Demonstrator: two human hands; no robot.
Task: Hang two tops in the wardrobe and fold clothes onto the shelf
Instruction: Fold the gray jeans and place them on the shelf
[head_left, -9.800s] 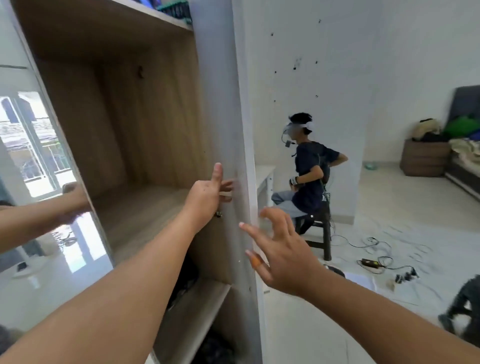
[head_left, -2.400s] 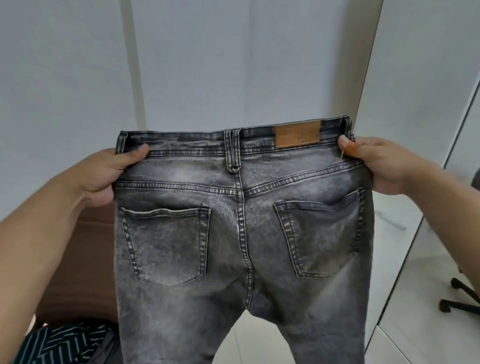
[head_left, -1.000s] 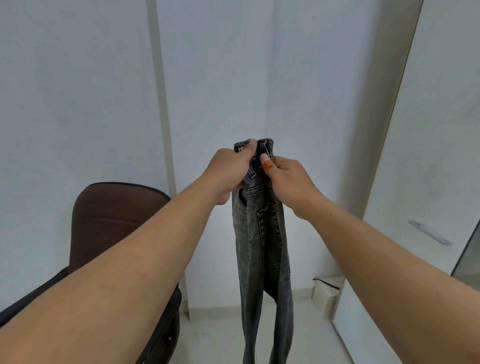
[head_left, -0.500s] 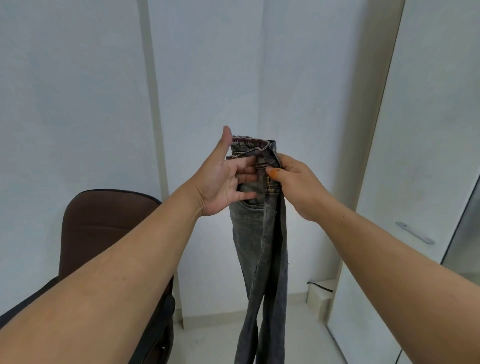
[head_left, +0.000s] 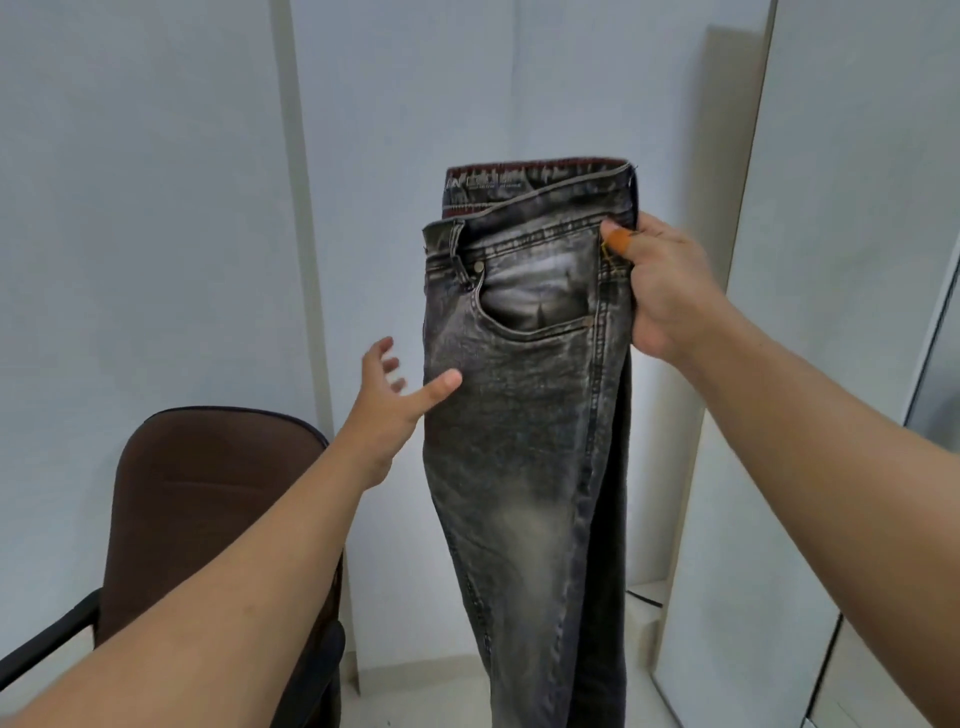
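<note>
A pair of grey washed jeans (head_left: 524, 415) hangs in front of me, folded in half lengthwise, with the front pocket facing me and the legs dropping out of view below. My right hand (head_left: 660, 291) pinches the waistband at its right edge and holds the jeans up. My left hand (head_left: 389, 400) is spread beside the jeans at thigh height, its thumb touching the left fold and the fingers apart from the cloth.
A brown office chair (head_left: 208, 509) stands low on the left against the white wall. A white wardrobe door (head_left: 831, 312) rises on the right, with a mirrored panel (head_left: 940, 364) at the far right edge.
My left hand let go of the waistband and dropped to the side of the jeans. The jeans turned so their flat side faces me, still held by my right hand.
</note>
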